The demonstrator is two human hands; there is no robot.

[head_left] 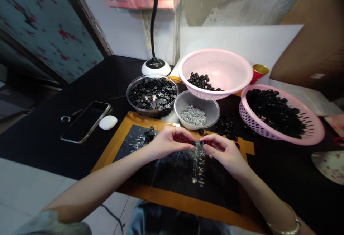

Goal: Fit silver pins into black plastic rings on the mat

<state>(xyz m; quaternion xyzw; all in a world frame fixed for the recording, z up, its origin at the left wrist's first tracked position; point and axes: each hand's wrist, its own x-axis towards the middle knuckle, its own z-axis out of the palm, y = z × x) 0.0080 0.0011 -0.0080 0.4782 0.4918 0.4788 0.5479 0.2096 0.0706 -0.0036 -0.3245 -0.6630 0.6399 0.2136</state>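
Note:
My left hand [170,141] pinches a small black part [193,143] between thumb and fingertips, above a black mat [172,181]. Close by on the right, the fingers of my right hand [227,152] pinch another small dark piece [202,143]. Both pieces are too small and too covered to make out in full. Loose silver screws [182,155] lie on the mat beneath my hands. Several small black round pieces [150,132] sit left of my left hand. Beyond my fingers stands a clear bowl of screws [192,116].
A clear bowl of black discs [153,93] stands behind the mat. Two pink baskets, one round [228,59] and one oval [317,129], hold black pieces. A lamp base [156,68], a phone [86,122], a white oval object [108,122] and a red cup [260,73] are around.

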